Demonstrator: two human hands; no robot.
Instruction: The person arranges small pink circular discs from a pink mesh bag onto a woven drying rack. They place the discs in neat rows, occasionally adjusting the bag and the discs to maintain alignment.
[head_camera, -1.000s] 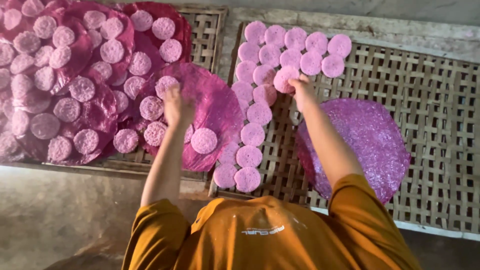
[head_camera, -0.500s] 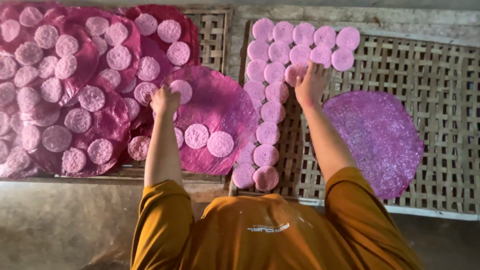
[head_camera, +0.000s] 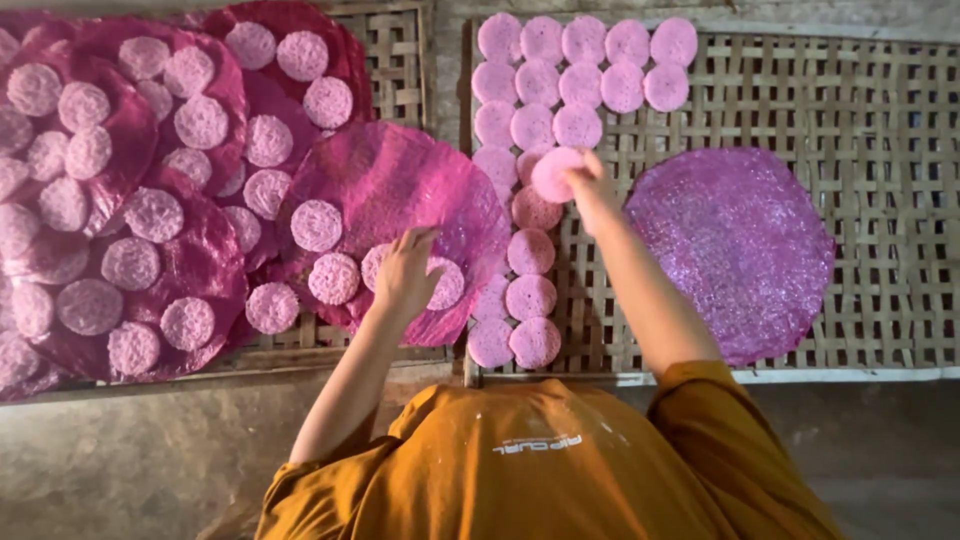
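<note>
Moved: both hands have pulled back toward the body since half a second ago. The left has come down the sheet, and the right has left the upper rows with a disc in it.
Left tray (head_camera: 398, 70): woven bamboo, covered with overlapping magenta sheets (head_camera: 180, 270), each dotted with small pale pink discs (head_camera: 153, 214).
Left hand (head_camera: 405, 270): fingers spread and curled down on the nearest sheet (head_camera: 400, 185), tips touching a disc (head_camera: 445, 285) there; no closed grip shows.
Right hand (head_camera: 592, 188): pinches one pink disc (head_camera: 553, 172) between thumb and fingers, lifted just over the column of discs (head_camera: 530, 296).
Right tray (head_camera: 890, 120): woven too, with rows of discs (head_camera: 580, 62) along its far-left corner and a lone purple sheet (head_camera: 735, 250), bare of discs.
Step in hand: by my reading, discs are being shifted between the trays (which way, one moment cannot settle).
Next move calls for: a light pinch and a flat set-down, since the discs look thin and brittle, and care not to drag the sheet under the left fingers.
</note>
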